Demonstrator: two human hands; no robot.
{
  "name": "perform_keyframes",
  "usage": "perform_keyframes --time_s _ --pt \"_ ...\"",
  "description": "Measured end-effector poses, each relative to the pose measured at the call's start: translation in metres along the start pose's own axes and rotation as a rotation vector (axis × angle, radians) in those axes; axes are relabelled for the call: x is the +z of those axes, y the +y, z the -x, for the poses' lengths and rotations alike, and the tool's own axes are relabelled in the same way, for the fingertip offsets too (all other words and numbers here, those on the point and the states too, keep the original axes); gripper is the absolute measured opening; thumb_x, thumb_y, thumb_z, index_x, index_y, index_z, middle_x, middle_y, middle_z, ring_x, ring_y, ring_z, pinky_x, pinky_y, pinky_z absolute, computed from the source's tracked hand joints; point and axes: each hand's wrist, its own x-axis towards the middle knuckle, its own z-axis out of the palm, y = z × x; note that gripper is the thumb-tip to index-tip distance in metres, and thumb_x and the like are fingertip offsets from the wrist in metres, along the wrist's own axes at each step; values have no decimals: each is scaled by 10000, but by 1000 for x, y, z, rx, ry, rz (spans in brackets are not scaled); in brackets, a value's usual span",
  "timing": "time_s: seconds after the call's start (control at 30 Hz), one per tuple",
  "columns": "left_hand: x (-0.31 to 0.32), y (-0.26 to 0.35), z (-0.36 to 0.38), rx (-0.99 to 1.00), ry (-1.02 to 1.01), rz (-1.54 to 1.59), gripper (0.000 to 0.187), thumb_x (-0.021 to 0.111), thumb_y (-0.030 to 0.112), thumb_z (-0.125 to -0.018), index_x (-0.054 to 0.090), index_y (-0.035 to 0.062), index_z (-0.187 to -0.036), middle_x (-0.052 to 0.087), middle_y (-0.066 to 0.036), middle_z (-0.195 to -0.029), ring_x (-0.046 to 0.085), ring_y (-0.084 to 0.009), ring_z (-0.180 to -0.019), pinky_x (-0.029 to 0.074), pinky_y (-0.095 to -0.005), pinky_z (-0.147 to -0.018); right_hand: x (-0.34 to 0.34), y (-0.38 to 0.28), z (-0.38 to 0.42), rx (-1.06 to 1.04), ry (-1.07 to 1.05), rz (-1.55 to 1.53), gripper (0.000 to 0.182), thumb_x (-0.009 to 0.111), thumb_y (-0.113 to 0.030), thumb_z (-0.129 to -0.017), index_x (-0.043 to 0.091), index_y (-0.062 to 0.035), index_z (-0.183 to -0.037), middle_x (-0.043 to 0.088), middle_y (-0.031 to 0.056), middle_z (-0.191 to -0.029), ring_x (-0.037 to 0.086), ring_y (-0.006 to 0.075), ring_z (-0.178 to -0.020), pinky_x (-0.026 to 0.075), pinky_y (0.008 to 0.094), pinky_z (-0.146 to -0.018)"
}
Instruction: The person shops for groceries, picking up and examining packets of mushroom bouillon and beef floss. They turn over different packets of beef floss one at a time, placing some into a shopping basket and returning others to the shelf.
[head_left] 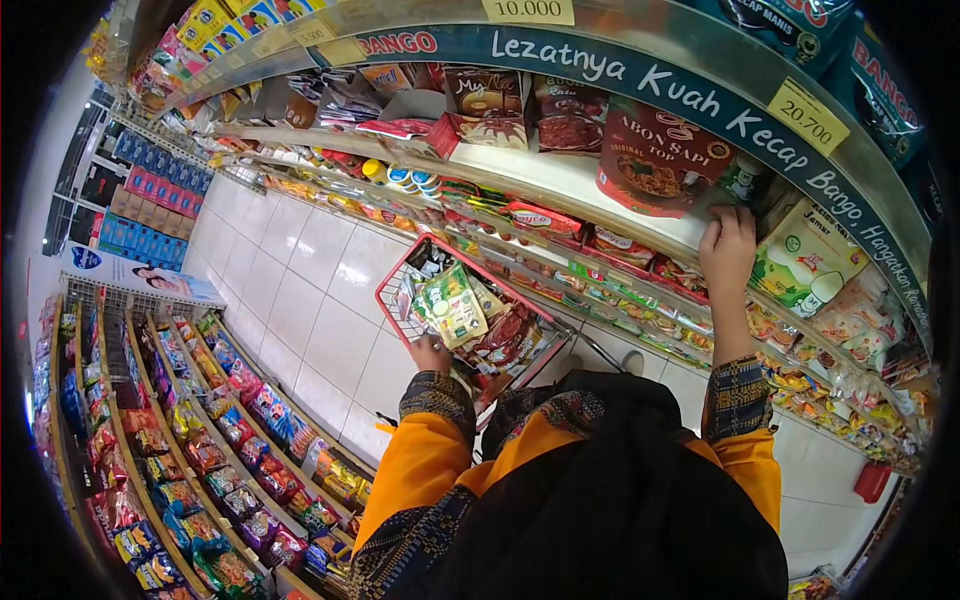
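My right hand (pixel 731 240) is raised to the shelf. Its bent fingers rest at the shelf's front edge with nothing visible in them. Just left of it stands a red pouch (pixel 660 160) marked Abon Sapi Top. A small dark green pouch (pixel 743 182) is right behind the fingertips. To the right sits a pale green and white packet (pixel 810 258) with "Jamur" on it. Lower down, my left hand (pixel 430 354) is closed at the near side of a red-rimmed shopping cart (pixel 384 291). Green and white packets (pixel 452 306) and red packets (pixel 512 335) lie inside the cart.
A price tag (pixel 808 115) reading 20.700 hangs on the upper shelf strip. Lower shelves hold red packets (pixel 545 222) and other goods. Across the tiled aisle (pixel 312 275), a curved rack carries snack bags (pixel 230 487). A red object (pixel 873 482) is at the far right.
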Motion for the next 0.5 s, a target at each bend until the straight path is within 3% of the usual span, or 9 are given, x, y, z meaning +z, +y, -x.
perform_keyframes --time_s 0.07,0.13,0.17,0.37,0.4,0.5 --pt "23 1 10 106 -111 -67 260 533 94 -692 546 74 -951 518 -135 -803 493 -273 -753 408 -355 -647 1 2 1 -44 13 -14 118 494 -13 -645 534 -48 -751 496 127 -794 485 303 -765 413 389 -668" --pt "67 -13 11 -415 -583 419 276 515 198 -750 530 72 -995 545 -123 -872 515 -274 -748 422 -351 -678 1 2 0 -51 27 -16 104 495 -14 -644 529 -46 -737 497 122 -783 488 297 -750 416 385 -657" --pt "76 -18 13 -409 -590 418 276 515 198 -750 530 72 -995 545 -123 -872 515 -274 -748 422 -351 -678 1 1 0 -60 42 -25 89 496 -15 -643 524 -44 -722 499 117 -772 491 291 -736 418 382 -646" --pt "108 -18 12 -1121 -556 1316 314 486 280 -783 518 71 -1015 570 -95 -891 535 -286 -698 433 -333 -709 2 2 1 -47 61 -9 65 512 -37 -636 524 -53 -698 501 111 -756 499 285 -739 427 373 -649" --pt "76 11 -8 -1627 -541 1484 344 499 307 -777 496 79 -1034 555 -98 -941 524 -265 -728 438 -314 -695 2 2 1 -35 69 5 65 512 -37 -636 524 -53 -698 501 111 -756 499 285 -739 427 373 -649" --pt "60 25 -23 -1572 -538 1451 342 497 305 -777 491 78 -1032 548 -98 -944 519 -264 -734 438 -315 -695 2 2 2 -40 81 6 57 519 -46 -632 525 -54 -688 504 113 -763 502 285 -747 430 369 -654"
